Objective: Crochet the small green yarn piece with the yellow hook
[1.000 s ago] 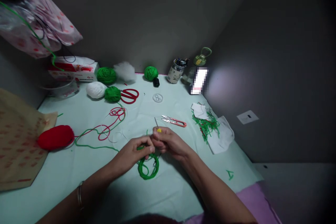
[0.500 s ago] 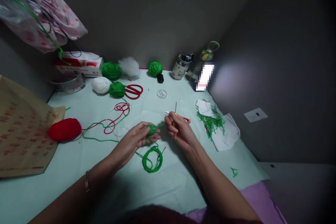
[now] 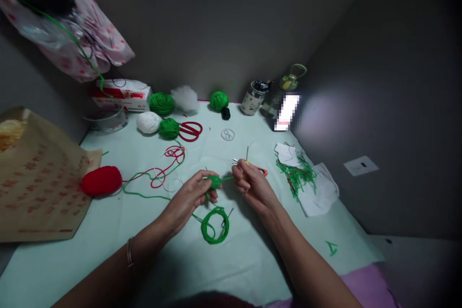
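green yarn piece (image 3: 215, 182) sits pinched in the fingers of the left hand (image 3: 195, 193), the nearer hand; the right hand (image 3: 254, 184) is just beside it, to its right and apart. the piece is too small to tell its long axis, but a green strand (image 3: 228, 178) runs sideways from it to the right fingers, which are closed round a yellow-handled hook (image 3: 247, 153) pointing away from the person, roughly across the strand. a second ago the hands met and the hook leaned left; now they are apart, with the piece showing beyond the green coil (image 3: 204, 232)
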### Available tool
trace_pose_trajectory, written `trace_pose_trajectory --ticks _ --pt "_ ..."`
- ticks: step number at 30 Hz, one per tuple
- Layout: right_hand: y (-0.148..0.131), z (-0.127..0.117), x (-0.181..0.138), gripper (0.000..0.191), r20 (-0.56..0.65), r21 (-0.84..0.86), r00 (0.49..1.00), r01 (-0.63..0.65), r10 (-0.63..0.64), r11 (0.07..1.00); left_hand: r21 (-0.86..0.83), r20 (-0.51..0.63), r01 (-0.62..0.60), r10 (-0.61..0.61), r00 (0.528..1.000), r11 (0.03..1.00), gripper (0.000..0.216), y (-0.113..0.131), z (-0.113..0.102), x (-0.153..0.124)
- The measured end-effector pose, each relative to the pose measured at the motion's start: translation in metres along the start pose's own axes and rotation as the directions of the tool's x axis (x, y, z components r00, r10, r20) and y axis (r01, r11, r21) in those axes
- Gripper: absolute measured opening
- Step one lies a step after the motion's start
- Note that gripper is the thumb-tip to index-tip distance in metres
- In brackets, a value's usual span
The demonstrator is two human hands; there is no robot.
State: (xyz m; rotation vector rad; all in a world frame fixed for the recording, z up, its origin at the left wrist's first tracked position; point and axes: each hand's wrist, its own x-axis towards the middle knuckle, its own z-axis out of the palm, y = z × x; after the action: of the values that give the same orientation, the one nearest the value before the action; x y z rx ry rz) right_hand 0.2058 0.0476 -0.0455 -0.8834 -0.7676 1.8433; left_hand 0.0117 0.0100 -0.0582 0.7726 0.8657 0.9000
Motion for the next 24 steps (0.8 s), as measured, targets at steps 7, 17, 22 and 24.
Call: trace_pose_trajectory --ticks 7,17,22,24 --pt "-0.002 0.004 -0.002 0.042 -0.014 -0.022 1.000 0.008 -0.009 1.000 0.062 0.002 -0.086 0.086 0.996 0.994 0.033 -0.006 -0.001 0.002" --pt "-0.003 0.009 -0.008 0.040 0.034 -0.112 0.999 -0.037 0.041 0.993 0.289 0.033 -0.102 0.096 0.995 0.952 0.032 -0.013 0.006 -0.002" --pt "-0.011 0.010 -0.013 0.036 0.107 -0.242 0.994 0.015 0.012 0.970 0.294 0.031 -0.103 0.098 0.995 0.950 0.038 -0.005 0.004 -0.004" --pt "-0.018 0.008 -0.011 0.036 0.068 -0.278 0.996 0.071 -0.054 0.958 0.268 0.044 -0.101 0.093 0.995 0.958 0.039 0.001 0.002 -0.003"
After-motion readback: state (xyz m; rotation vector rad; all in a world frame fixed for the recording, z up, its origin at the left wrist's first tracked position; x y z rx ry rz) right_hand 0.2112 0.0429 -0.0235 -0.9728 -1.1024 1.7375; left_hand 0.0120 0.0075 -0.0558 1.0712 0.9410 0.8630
